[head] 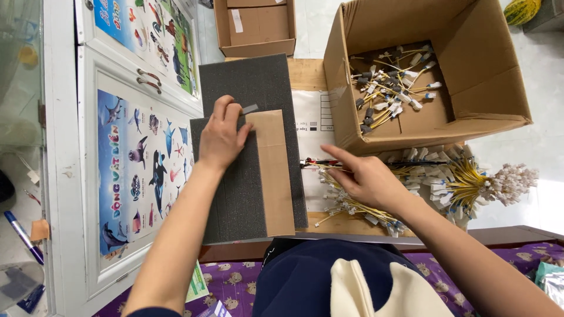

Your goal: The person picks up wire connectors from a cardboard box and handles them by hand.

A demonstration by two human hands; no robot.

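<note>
Cream cloth (376, 287) and a dark navy lap sit closest, at six o'clock. Above them the left hand (222, 136) presses flat on a grey foam sheet (235, 194) that carries a brown tape strip (271, 170); its fingers pinch a small grey tab (249, 109) at the strip's top. The right hand (367, 176), at three o'clock of the foam, lies half open on loose yellow wire leads (352, 205), index finger out, gripping nothing I can make out. A bundle of leads (470, 182) waits further right, and more lie in the cardboard box (499, 94) at one o'clock. Judging by the piles, much remains unsorted.
</note>
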